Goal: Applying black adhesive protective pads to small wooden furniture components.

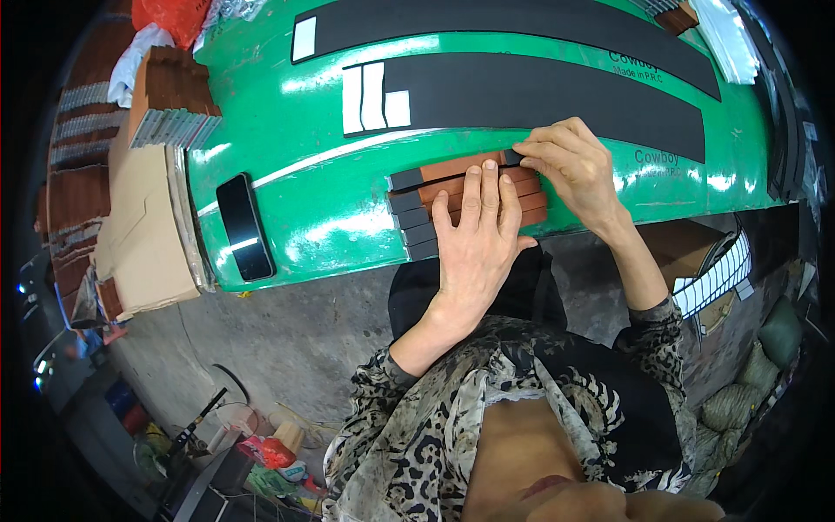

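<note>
A row of reddish-brown bars with black end pieces lies side by side near the front edge of the green table. A thin black strip runs lengthwise along the farthest bars. My left hand rests flat across the bars, fingers stretched out, its fingertips by the strip. At the right end of the row, my right hand is closed in a pinch at the strip's end, beside a black end piece. Its fingertips partly hide what they grip.
Long black sheets with white adhesive pieces lie beyond the bars on the green table. A phone is at the left, beside cardboard and stacked brown bars. A red bag sits at the far left.
</note>
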Demonstrator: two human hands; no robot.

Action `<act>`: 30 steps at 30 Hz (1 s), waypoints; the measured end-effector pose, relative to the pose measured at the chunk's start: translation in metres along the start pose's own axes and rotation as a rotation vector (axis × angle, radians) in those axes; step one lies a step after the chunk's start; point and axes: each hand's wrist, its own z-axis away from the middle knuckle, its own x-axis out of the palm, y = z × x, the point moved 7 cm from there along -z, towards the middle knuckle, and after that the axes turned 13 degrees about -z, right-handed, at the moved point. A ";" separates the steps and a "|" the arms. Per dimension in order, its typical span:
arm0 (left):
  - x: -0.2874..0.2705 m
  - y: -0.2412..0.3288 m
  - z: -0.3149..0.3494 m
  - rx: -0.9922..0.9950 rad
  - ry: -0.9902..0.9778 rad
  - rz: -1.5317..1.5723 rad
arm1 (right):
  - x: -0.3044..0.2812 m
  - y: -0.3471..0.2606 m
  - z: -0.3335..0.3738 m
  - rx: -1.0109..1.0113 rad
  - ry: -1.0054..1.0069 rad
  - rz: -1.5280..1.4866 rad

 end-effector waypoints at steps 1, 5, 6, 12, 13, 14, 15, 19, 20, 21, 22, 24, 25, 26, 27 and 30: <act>-0.001 0.000 0.000 0.002 0.002 0.004 | -0.001 -0.002 0.000 -0.012 -0.001 0.017; 0.000 0.000 0.000 0.004 0.008 0.011 | -0.002 -0.007 -0.001 -0.025 -0.002 0.036; 0.000 0.000 0.000 0.004 0.009 0.012 | -0.003 -0.006 -0.001 -0.022 0.003 0.029; -0.001 0.000 0.000 0.001 0.011 0.009 | -0.005 -0.004 -0.001 -0.001 0.020 0.006; 0.000 0.000 -0.001 0.001 0.011 0.004 | -0.004 -0.003 -0.001 0.003 0.018 -0.003; 0.000 0.000 -0.001 0.000 0.010 -0.001 | -0.003 -0.003 0.000 0.003 0.018 -0.002; 0.000 0.000 -0.001 0.001 0.010 -0.002 | -0.002 -0.002 0.001 0.009 0.015 -0.010; -0.001 0.000 0.000 0.001 0.008 -0.005 | -0.002 -0.002 0.000 0.010 0.013 -0.019; -0.001 0.000 -0.001 0.000 0.007 -0.004 | -0.002 -0.002 0.000 0.010 0.013 -0.017; -0.001 0.001 -0.001 0.000 0.006 -0.004 | -0.002 -0.001 0.001 0.008 0.016 -0.020; 0.000 0.001 -0.001 0.001 0.005 -0.005 | -0.002 0.000 0.001 0.006 0.019 -0.022; -0.001 0.001 -0.001 0.001 0.005 -0.005 | -0.001 0.001 0.001 0.006 0.018 -0.021; -0.001 0.001 -0.001 0.002 0.005 -0.009 | -0.001 0.001 0.001 0.006 0.015 -0.020; -0.001 0.001 -0.001 0.002 0.006 -0.013 | -0.001 0.000 0.001 0.005 0.015 -0.020; -0.001 0.001 -0.001 0.003 0.006 -0.013 | -0.001 0.000 0.001 0.010 0.012 -0.021; -0.001 0.001 0.000 0.002 0.008 -0.010 | 0.000 0.001 0.001 0.014 0.011 -0.022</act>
